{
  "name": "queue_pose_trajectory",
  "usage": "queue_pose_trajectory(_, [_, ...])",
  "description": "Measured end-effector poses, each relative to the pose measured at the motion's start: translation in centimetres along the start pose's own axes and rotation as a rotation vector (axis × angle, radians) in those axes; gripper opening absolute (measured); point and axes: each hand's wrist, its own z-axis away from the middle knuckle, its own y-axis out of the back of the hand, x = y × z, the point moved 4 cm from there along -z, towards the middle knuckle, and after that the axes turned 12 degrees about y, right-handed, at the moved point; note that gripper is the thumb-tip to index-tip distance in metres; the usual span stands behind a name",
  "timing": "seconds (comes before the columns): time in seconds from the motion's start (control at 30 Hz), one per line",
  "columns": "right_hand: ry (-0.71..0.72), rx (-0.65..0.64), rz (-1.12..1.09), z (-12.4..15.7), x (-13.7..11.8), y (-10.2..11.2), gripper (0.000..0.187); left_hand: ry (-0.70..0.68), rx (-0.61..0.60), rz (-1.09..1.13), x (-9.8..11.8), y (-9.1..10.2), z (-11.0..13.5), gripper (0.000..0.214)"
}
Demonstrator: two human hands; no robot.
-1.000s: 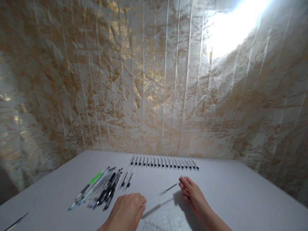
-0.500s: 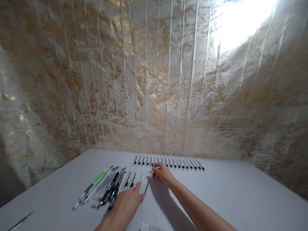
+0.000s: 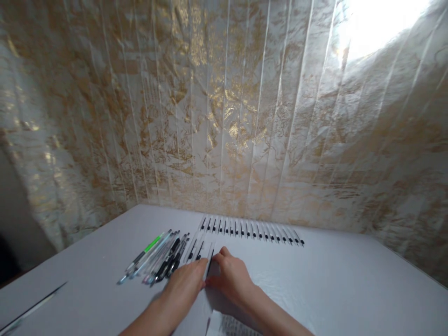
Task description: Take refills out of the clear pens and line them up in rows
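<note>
My left hand [image 3: 186, 284] and my right hand [image 3: 231, 278] lie side by side on the white table [image 3: 332, 280], fingers pressed together around a clear pen with a black tip [image 3: 210, 259]. That pen lies beside two similar clear pens [image 3: 196, 249]. Left of them is a loose bundle of pens [image 3: 157, 257], one with a green band. Farther back a neat row of several clear pens with black tips [image 3: 252, 231] runs across the table.
A crinkled white and gold sheet [image 3: 224, 116] rises behind the table as a backdrop. A single thin pen [image 3: 33, 307] lies near the left front edge. A printed paper [image 3: 231, 325] lies under my forearms at the bottom edge.
The clear pen went from between my hands at the front to beside the two clear pens. My right hand pulled back from the far row and joined my left hand.
</note>
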Motion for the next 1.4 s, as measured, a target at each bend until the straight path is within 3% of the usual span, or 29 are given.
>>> queue_pose_trajectory(0.23, [0.001,0.026,0.012,-0.6,-0.7,-0.7,0.038,0.024,0.044,-0.096,-1.4,0.8,-0.1,0.043])
queue_pose_trajectory(0.77, [0.019,0.059,-0.007,-0.7,-0.4,-1.0,0.027,-0.024,0.144,-0.156,-1.4,0.0,-1.0,0.035])
queue_pose_trajectory(1.4, [0.024,0.048,0.021,-1.5,-0.1,-0.9,0.027,-0.056,0.259,-0.174,-1.2,-0.3,-2.1,0.028])
